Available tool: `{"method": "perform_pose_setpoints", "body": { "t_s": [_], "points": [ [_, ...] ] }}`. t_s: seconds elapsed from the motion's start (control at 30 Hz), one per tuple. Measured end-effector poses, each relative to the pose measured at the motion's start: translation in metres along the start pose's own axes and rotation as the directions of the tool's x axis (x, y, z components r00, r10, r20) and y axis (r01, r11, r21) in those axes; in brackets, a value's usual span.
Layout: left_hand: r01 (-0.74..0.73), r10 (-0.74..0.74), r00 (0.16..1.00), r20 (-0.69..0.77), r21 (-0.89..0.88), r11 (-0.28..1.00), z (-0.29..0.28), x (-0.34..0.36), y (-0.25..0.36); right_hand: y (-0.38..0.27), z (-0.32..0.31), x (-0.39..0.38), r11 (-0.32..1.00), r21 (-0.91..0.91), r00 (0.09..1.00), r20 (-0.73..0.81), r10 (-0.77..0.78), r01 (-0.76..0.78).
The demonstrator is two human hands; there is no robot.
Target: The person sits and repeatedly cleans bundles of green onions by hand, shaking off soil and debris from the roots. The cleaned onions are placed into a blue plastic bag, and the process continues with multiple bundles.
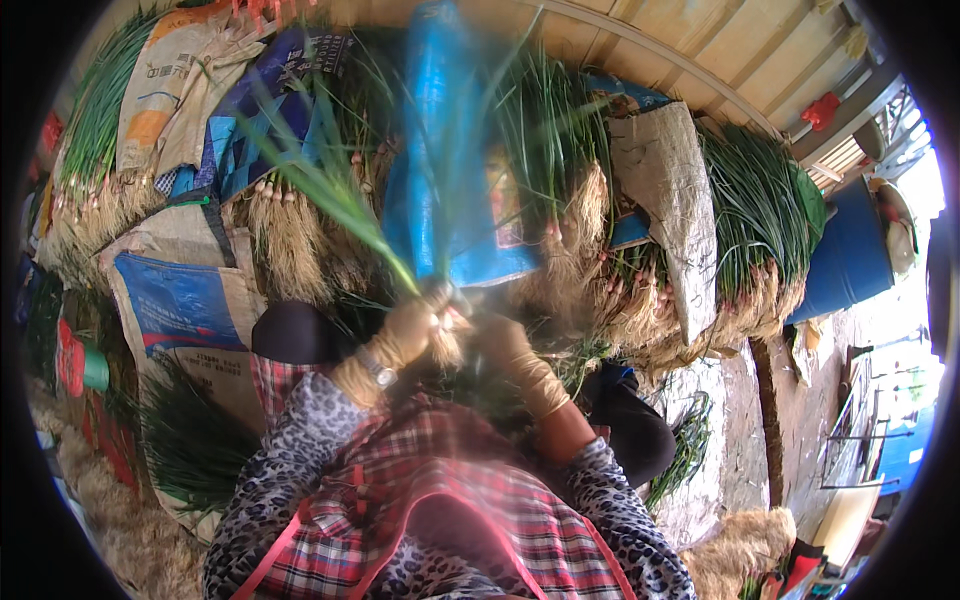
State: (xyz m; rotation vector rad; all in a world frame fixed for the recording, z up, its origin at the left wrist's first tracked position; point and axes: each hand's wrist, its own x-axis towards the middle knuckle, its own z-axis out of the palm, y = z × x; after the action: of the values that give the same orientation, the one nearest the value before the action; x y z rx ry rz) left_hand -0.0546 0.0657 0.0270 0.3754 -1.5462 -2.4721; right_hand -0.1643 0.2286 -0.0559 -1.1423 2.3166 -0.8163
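Observation:
My left hand, in a pale glove with a watch at the wrist, is closed round a few green onions. Their leaves slant up and away to the far left, and their whitish roots hang below my fingers. Just to the right is my right hand, also gloved, close to the bulbs. Motion smears its fingers, so what they grip is unclear. Blurred green leaves also rise in front of a blue plastic sheet beyond my hands.
Root-on green onion heaps line the far side, some covered by sacks. A blue barrel stands at the right. Near my left knee lies a printed sack, with loose onion leaves below it. Root piles lie nearer.

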Motion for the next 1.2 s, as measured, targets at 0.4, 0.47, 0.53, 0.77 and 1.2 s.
{"method": "perform_pose_setpoints", "body": {
  "t_s": [0.4,0.47,0.53,0.77,1.2],
  "points": [
    [-0.105,0.118,0.993,0.026,-0.305,0.947,-0.011,0.007,0.036,0.011,-0.118,0.094,0.993,0.074,0.858,-0.512,-0.037,0.087],
    [-0.065,0.059,0.998,-0.035,-0.214,0.975,-0.015,0.008,0.038,0.005,-0.113,0.098,0.912,0.379,0.902,-0.431,0.024,0.156],
    [0.040,-0.065,0.992,-0.108,-0.216,0.975,-0.023,0.010,0.017,-0.015,-0.108,0.076,0.911,0.408,0.928,-0.358,0.104,0.055],
    [0.040,-0.064,0.993,-0.100,-0.226,0.973,-0.004,0.026,-0.006,-0.040,-0.026,0.033,0.925,-0.347,0.881,-0.375,-0.289,0.156],
    [0.196,-0.192,0.980,0.042,-0.319,0.927,-0.016,0.011,0.010,-0.104,-0.088,0.074,0.797,0.574,0.982,-0.104,-0.156,0.188]
  ]
}}
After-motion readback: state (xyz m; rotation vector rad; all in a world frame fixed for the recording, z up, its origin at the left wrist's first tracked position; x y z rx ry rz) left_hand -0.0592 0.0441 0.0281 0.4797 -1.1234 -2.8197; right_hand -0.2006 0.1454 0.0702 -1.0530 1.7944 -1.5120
